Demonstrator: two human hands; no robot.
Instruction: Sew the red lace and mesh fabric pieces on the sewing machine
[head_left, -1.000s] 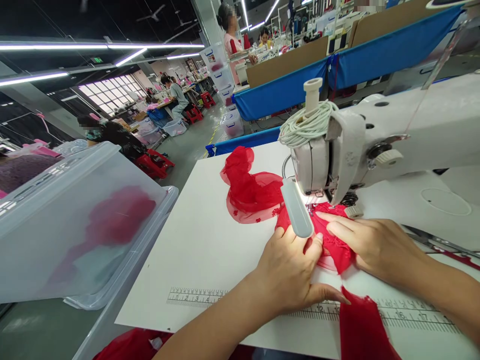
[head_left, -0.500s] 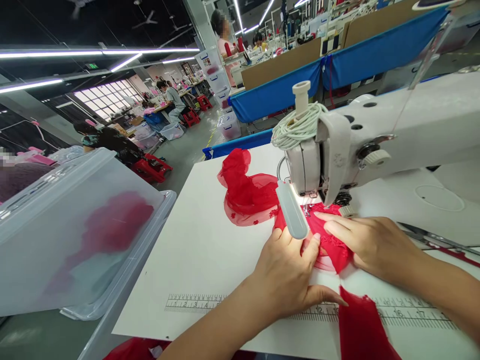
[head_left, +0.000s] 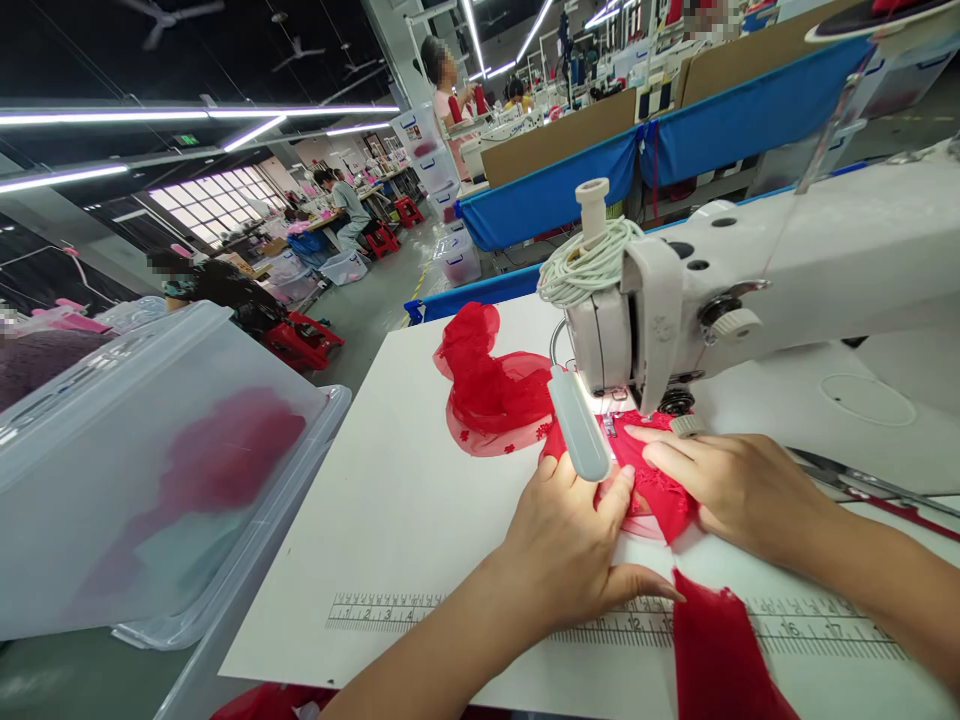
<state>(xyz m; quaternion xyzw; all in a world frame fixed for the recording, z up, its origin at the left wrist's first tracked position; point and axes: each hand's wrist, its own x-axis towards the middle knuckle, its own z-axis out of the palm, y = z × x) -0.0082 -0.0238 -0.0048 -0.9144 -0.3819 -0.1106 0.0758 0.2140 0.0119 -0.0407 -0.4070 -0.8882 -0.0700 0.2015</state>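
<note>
A white sewing machine (head_left: 750,280) stands on a white table (head_left: 397,520). A red lace piece (head_left: 660,495) lies under its needle, lit by a small lamp (head_left: 579,425). My left hand (head_left: 574,545) lies flat on the fabric's left side, fingers stretched toward the needle, thumb out to the right. My right hand (head_left: 731,485) presses flat on the fabric's right side, fingertips close to the presser foot. Sewn red sheer fabric (head_left: 491,385) bunches behind the machine. More red fabric (head_left: 720,655) hangs over the table's near edge.
A clear plastic bin (head_left: 150,470) with red fabric inside sits at the left. A printed ruler (head_left: 390,610) runs along the table's front. Scissors (head_left: 862,480) lie at the right. Other people work at benches behind blue dividers (head_left: 652,160).
Both hands stay flat on the red lace at the needle. The view has shifted slightly; the fabric has barely moved.
</note>
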